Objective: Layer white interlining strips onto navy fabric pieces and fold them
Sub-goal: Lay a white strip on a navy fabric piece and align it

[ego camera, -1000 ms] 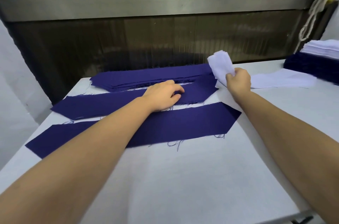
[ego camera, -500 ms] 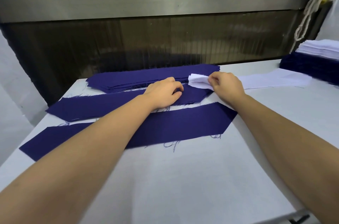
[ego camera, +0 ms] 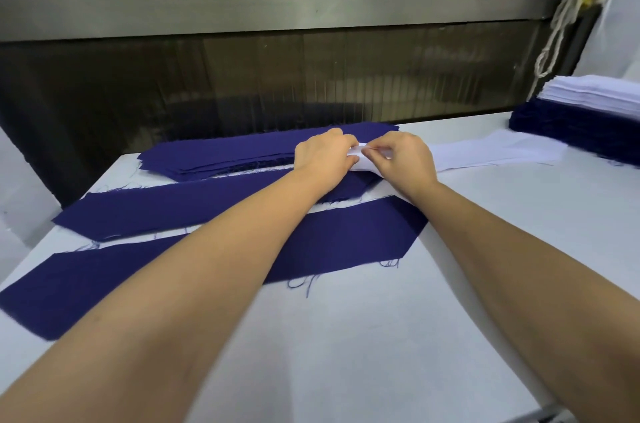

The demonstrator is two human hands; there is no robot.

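**Both grips on 1 white strip at the middle navy piece**

Head view: the left grip (ego camera: 325,156) and the right grip (ego camera: 403,159) meet at the far side of the worktop (ego camera: 346,346), almost touching. Between them is a white interlining strip (ego camera: 363,164). The right grip has its thumb and forefinger closed in a pinch on the strip. The left grip has its fingers curled down onto the strip's left end and holds it there. Only a small part of the strip shows between the 2 grips. It sits over the right end of the middle navy piece (ego camera: 173,208), just in front of a flat stack of navy pieces (ego camera: 242,152) at the back edge.

A 3rd navy piece (ego camera: 346,242) lies nearer the person, parallel to the middle one and apart from it, with loose threads hanging from its near edge. Both forearms cross over it.

To the right of the grips, more white interlining (ego camera: 495,152) lies flat on the worktop. At the far right a pile of white pieces (ego camera: 595,93) rests on a navy pile (ego camera: 571,132). A pale rope (ego camera: 568,17) hangs above them.
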